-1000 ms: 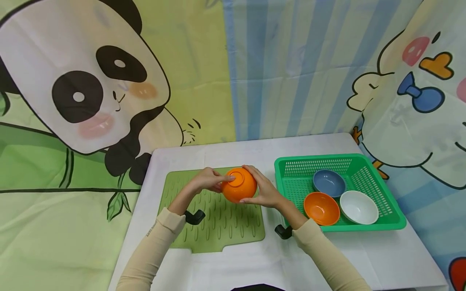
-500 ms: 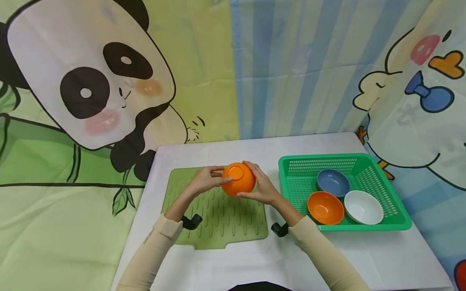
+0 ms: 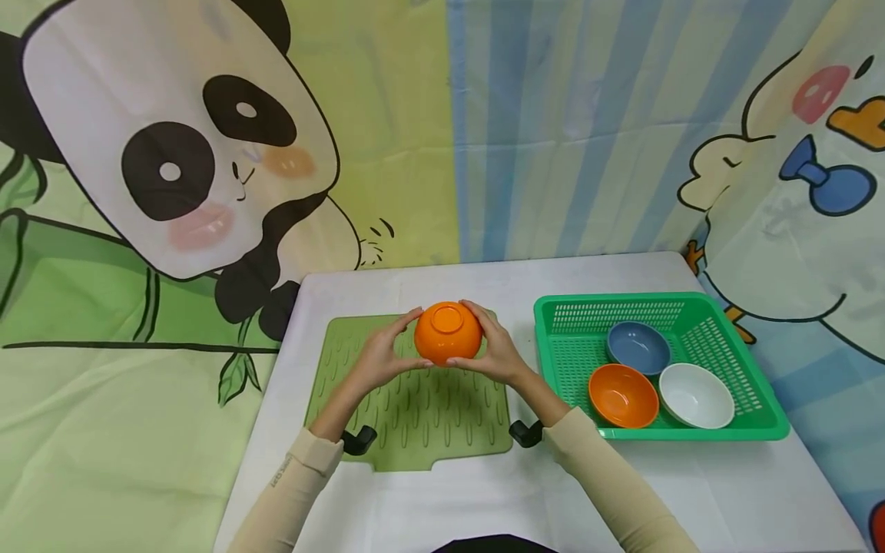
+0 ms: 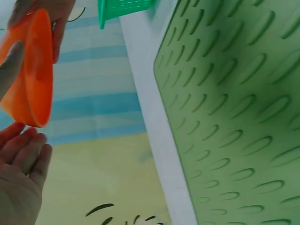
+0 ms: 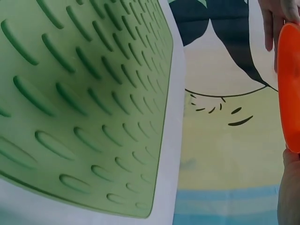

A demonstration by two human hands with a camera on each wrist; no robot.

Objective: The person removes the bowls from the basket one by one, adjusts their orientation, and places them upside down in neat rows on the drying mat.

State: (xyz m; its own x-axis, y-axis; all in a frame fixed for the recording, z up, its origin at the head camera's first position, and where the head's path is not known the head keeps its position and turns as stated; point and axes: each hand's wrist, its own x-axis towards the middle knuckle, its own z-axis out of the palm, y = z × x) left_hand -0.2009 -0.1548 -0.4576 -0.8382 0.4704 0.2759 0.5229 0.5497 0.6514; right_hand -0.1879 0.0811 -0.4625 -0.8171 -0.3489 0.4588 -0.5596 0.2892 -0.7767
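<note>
An orange bowl [image 3: 448,335] is held up over the green ridged mat [image 3: 408,430], its round base ring turned toward the head camera. My left hand [image 3: 380,357] grips its left side, thumb low and fingers at the upper edge. On the opposite side my right hand [image 3: 501,355] holds it the same way, and the two thumbs nearly meet below. The left wrist view has the orange bowl [image 4: 40,70] side-on, well above the mat, with left fingers [image 4: 28,152] at its rim. Only part of the orange bowl [image 5: 290,89] shows at the right wrist view's edge.
On the right of the white table [image 3: 484,507] stands a green plastic basket [image 3: 691,435]. Inside it sit a blue bowl [image 3: 638,349], a second orange bowl [image 3: 622,395] and a white bowl [image 3: 696,395]. A printed curtain [image 3: 408,153] hangs behind the table.
The orange bowl has risen slightly and its base ring now faces up more squarely. My left hand has shifted from fingers on the base to a grip on the bowl's side.
</note>
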